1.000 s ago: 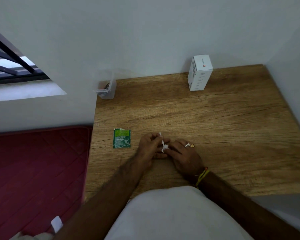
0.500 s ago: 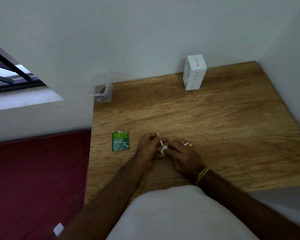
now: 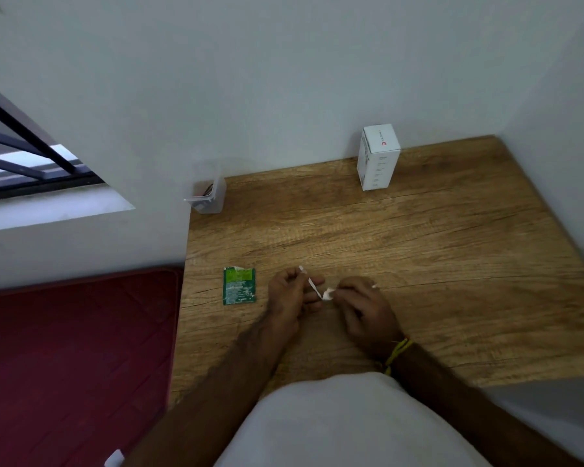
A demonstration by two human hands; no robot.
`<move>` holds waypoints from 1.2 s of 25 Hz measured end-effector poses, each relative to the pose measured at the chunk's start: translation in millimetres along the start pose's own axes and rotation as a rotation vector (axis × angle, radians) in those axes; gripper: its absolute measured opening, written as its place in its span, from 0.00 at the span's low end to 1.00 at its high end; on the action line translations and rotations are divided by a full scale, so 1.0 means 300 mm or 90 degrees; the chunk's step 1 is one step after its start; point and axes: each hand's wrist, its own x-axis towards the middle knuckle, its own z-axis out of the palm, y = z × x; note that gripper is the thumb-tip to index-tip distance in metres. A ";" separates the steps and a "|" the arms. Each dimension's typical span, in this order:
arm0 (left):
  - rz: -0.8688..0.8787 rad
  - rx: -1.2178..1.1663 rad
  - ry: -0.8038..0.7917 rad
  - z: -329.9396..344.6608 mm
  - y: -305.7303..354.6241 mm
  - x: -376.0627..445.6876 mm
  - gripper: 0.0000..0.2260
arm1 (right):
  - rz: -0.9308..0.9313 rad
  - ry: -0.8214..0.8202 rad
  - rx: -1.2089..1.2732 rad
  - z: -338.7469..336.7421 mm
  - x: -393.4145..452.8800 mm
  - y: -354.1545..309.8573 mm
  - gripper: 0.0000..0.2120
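Corner workspace, daylit.
Wooden tabletop (image 3: 418,251) abuts pale grey walls (image 3: 284,79) at rear and right. Barred window (image 3: 24,156) at upper left; quilted red mattress (image 3: 75,348) below it, beside the tabletop.

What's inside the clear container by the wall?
Small dark and reddish items lie at the bottom of the clear container; its cloudy wall blurs them beyond naming.

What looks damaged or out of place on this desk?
The green sachet left of the left hand has a ragged, torn-open top edge. Nothing spilled shows; the white box stands upright at the back.
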 end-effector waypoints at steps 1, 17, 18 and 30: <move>0.019 0.005 0.007 -0.005 -0.001 -0.004 0.10 | 0.079 0.043 0.031 -0.006 0.012 -0.004 0.09; 0.370 0.305 0.073 -0.150 -0.060 0.034 0.07 | 0.468 0.008 0.234 0.104 0.333 -0.006 0.03; 0.376 0.324 0.071 -0.154 -0.061 0.035 0.09 | 0.472 0.012 0.224 0.112 0.333 -0.003 0.02; 0.407 0.352 0.113 -0.153 -0.056 0.027 0.05 | 0.569 -0.056 0.168 0.119 0.399 0.007 0.05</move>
